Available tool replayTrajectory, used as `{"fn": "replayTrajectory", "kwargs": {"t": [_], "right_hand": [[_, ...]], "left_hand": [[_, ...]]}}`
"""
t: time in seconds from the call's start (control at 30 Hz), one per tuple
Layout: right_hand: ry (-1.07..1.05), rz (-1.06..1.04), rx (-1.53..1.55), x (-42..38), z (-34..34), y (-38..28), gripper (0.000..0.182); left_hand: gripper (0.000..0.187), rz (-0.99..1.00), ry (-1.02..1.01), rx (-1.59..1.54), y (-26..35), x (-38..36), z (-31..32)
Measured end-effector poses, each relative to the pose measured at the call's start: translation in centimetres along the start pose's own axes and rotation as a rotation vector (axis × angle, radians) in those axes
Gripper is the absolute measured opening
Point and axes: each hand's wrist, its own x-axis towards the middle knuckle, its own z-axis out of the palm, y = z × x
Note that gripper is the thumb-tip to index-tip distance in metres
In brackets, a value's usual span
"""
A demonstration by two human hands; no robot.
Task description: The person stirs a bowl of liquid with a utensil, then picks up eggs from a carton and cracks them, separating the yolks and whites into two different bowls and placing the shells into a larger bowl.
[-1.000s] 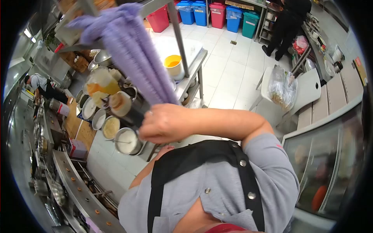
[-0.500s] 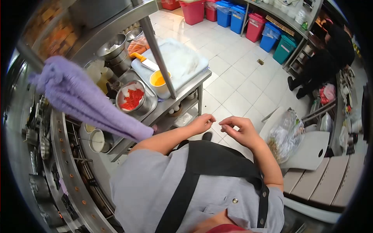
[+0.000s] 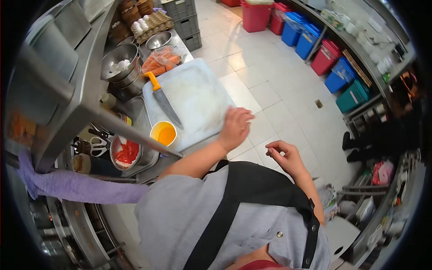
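Note:
My left hand [image 3: 236,128] is at the near right edge of the pale cutting board [image 3: 198,96], fingers apart and holding nothing. My right hand [image 3: 286,156] hangs over the floor in front of the apron, its fingers curled toward the thumb; whether anything small is between them cannot be made out. On the board's left side lies a knife [image 3: 167,107] with an orange handle. A white cup [image 3: 164,133] of orange-yellow liquid stands by the board's near left corner. Left of it is a metal bowl [image 3: 126,152] with red pieces and something white.
Metal bowls [image 3: 120,64], bagged carrots [image 3: 163,60] and an egg tray [image 3: 152,27] stand beyond the board. A purple towel [image 3: 90,186] hangs at the left by a metal shelf post. Coloured bins [image 3: 326,57] line the far side. A person in dark clothes [image 3: 387,135] is at the right.
The view has turned and come nearer to the cutting board. My left hand has moved up to the board's edge, its fingers more spread. My right hand is now more curled and farther from the left.

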Motion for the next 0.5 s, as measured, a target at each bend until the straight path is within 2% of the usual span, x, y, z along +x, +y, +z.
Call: {"fn": "replayTrajectory", "kwargs": {"t": [0.03, 0.07, 0.13, 0.17, 0.23, 0.27, 0.3, 0.37, 0.4, 0.47, 0.5], "right_hand": [[-0.028, 0.016, 0.004, 1.2, -1.0, 0.5, 0.013], [-0.058, 0.028, 0.007, 2.7, -2.1, 1.1, 0.013], [-0.122, 0.041, 0.030, 5.8, -4.8, 2.8, 0.013], [-0.156, 0.077, 0.049, 7.5, -6.1, 3.8, 0.013], [-0.223, 0.073, 0.110, 11.3, -8.7, 5.1, 0.012], [-0.247, 0.072, 0.142, 13.6, -9.8, 5.6, 0.012], [-0.275, 0.076, 0.175, 15.5, -10.8, 6.3, 0.012], [-0.383, 0.042, 0.192, 19.2, -13.0, 6.7, 0.012], [-0.435, 0.016, 0.218, 21.1, -14.1, 6.6, 0.013], [-0.527, -0.011, 0.248, 24.7, -16.3, 6.9, 0.013], [-0.570, -0.006, 0.233, 26.5, -17.2, 7.5, 0.014]], "left_hand": [[0.036, -0.050, 0.036, 0.207, -1.2, -0.2, -0.4], [0.036, -0.066, 0.051, 0.233, -2.3, -0.6, -0.3], [0.058, -0.530, -0.003, 0.514, -4.2, -1.4, 0.5], [0.058, -0.555, 0.015, 0.539, -4.7, -1.2, 1.4], [0.069, -0.642, 0.081, 0.388, -4.9, -0.4, 3.9], [0.065, -0.562, 0.217, 0.208, -4.8, 0.7, 6.0], [0.065, -0.594, 0.242, 0.236, -4.2, 1.9, 8.1], [0.064, -0.459, 0.205, 0.081, -2.9, 5.7, 11.5], [0.064, -0.481, 0.242, 0.107, -2.6, 7.4, 12.3], [0.058, -0.413, 0.014, 0.233, -2.4, 10.3, 13.4], [0.058, -0.438, 0.028, 0.254, -2.9, 11.1, 13.8]]}}
